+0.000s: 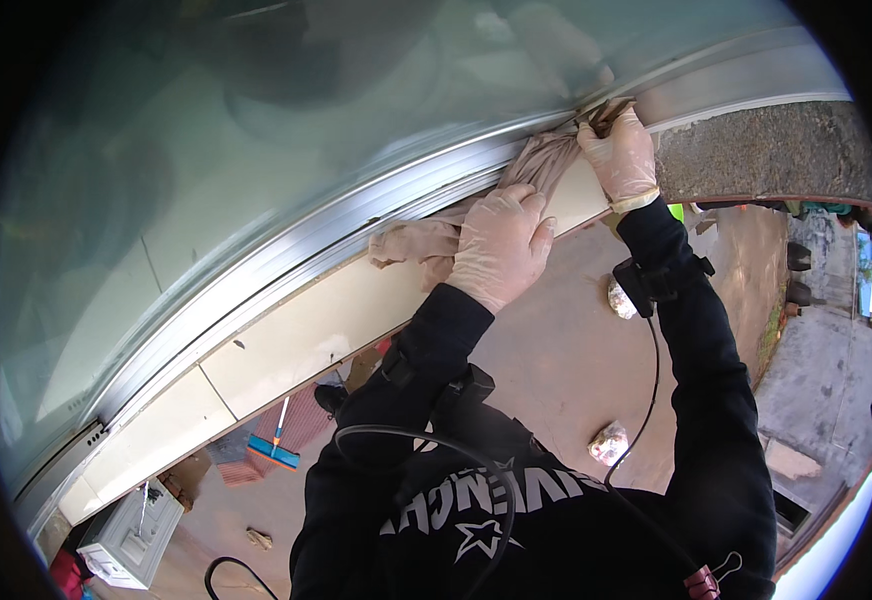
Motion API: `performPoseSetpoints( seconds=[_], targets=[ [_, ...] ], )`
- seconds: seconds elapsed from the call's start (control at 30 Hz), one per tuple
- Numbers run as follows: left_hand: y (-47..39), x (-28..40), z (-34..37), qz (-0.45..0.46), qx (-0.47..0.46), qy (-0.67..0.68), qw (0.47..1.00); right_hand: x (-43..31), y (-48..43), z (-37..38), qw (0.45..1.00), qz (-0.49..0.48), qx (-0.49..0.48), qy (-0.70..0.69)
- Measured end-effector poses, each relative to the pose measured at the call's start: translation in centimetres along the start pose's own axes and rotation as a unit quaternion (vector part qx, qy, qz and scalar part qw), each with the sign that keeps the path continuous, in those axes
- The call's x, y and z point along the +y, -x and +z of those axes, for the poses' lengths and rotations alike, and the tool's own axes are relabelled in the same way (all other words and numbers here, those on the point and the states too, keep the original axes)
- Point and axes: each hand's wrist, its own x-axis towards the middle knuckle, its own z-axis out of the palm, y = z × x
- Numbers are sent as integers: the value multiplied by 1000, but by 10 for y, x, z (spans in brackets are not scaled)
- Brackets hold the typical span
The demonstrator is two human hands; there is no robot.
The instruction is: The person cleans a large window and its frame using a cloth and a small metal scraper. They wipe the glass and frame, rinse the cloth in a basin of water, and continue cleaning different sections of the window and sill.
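A pinkish-beige cloth (533,169) is bunched along the lower track (436,172) of an aluminium sliding window, and its loose end hangs over the tiled sill. My left hand (502,244), in a thin translucent glove, grips the middle of the cloth, with the fingertips partly hidden in its folds. At the right end of the track, my right hand (622,156), gloved too, holds a thin dark brown strip-like tool (607,114) against the frame. The cloth's upper end runs up beside that tool; its tip at the track is hard to make out.
The cream tiled sill (286,352) ends in a drop to the ground. Glass (256,150) rises beyond the track, with rough concrete (766,154) at right. Below are a blue broom head (274,453), a white cabinet (133,534) and stuffed bags (608,442). A black cable (655,375) hangs along my right arm.
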Motion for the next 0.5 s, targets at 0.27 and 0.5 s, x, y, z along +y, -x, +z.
performPoseSetpoints(
  seconds=[0.27,0.5],
  targets=[
    [12,2,3,14,94,-98,991,13,19,7,1000,-17,-18,8],
    [25,-1,-6,-51,35,-88,994,0,51,8,985,-143,63,-75]
  ],
)
